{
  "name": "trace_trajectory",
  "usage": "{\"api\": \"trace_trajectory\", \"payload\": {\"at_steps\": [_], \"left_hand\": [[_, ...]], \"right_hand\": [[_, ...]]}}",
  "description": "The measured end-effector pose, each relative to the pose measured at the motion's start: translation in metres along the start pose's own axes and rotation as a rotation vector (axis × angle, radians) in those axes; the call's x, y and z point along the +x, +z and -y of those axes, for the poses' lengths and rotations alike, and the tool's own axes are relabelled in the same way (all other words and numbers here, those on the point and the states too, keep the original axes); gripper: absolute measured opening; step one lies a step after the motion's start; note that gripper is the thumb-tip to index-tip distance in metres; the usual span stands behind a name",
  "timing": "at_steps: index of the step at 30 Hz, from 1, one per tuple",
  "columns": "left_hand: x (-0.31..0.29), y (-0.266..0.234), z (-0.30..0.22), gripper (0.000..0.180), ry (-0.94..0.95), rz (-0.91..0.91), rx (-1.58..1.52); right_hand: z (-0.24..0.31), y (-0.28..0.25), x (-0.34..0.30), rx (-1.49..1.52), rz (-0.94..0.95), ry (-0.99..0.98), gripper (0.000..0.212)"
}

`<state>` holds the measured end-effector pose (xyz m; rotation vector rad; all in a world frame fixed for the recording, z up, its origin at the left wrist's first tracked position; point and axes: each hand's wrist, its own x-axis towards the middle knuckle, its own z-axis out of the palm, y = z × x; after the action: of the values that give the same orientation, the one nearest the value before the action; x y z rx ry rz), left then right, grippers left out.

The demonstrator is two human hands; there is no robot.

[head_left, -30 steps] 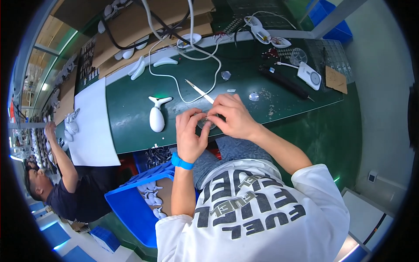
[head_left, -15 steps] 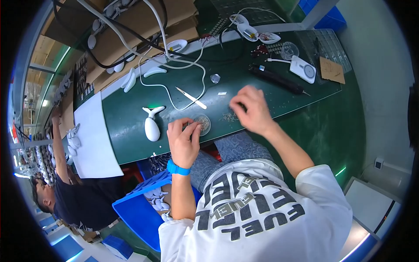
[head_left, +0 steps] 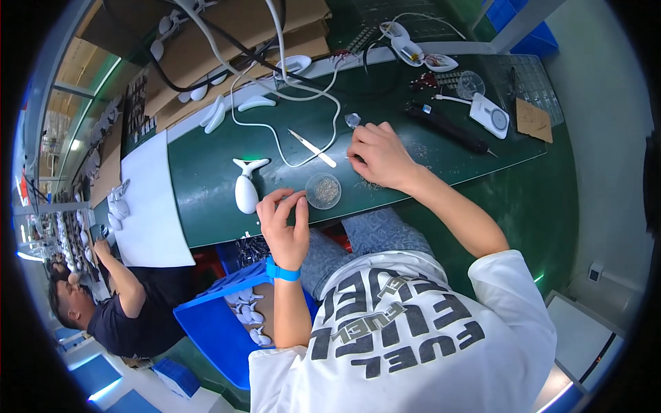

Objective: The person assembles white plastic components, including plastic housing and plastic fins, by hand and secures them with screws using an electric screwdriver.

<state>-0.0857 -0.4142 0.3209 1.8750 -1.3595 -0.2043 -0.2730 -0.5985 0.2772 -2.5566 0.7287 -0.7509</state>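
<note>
The left hand (head_left: 284, 224) has its thumb and forefinger close to each other beside the left rim of a round clear dish (head_left: 319, 177), though I cannot tell whether they grip it or only rest near it. The right hand (head_left: 379, 155) is beyond the dish and to its right, palm down with its fingers curled; their tips are partly hidden, so whether they are clamped on something small I cannot tell. Tiny metallic pieces (head_left: 327, 191) lie in the dish, just right of the left fingertips, and loose pieces (head_left: 368, 183) are scattered on the green table (head_left: 206, 186) right below the right hand. A slim white pointed tool (head_left: 313, 149) lies just left of the right fingers, and a small clear object (head_left: 352, 120) sits just beyond them. Left of the left fingers is a white device (head_left: 246, 194) with a forked top, green light glowing at its far end. Farther off to the right of the right fingers are a black screwdriver (head_left: 447, 129), a white flat pack (head_left: 489, 115) and a brown card (head_left: 533, 120); well beyond both hands' fingers lie curved white shells (head_left: 215, 115) and, farthest, an opened white casing (head_left: 407, 50)
</note>
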Motion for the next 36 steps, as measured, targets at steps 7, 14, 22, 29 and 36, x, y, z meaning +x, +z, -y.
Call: {"api": "trace_trajectory", "payload": {"at_steps": [7,14,22,29,36], "left_hand": [[-0.006,0.005,0.011,0.010,-0.013,-0.058,-0.075],[-0.004,0.007,0.003,0.010,-0.007,-0.064,-0.086],[-0.009,0.006,0.000,0.008,-0.029,-0.061,-0.080],[-0.011,0.007,0.000,0.008,-0.024,-0.068,-0.101],[-0.012,0.007,0.002,0.009,-0.022,-0.077,-0.094]], "right_hand": [[0.006,-0.029,-0.026,-0.011,0.115,-0.049,0.007],[0.020,-0.041,-0.047,0.014,0.058,0.019,0.009],[0.034,-0.041,-0.057,0.046,0.049,0.070,0.006],[0.037,-0.028,-0.063,0.061,0.039,0.047,0.006],[0.034,-0.013,-0.040,0.042,-0.027,0.075,0.008]]}}
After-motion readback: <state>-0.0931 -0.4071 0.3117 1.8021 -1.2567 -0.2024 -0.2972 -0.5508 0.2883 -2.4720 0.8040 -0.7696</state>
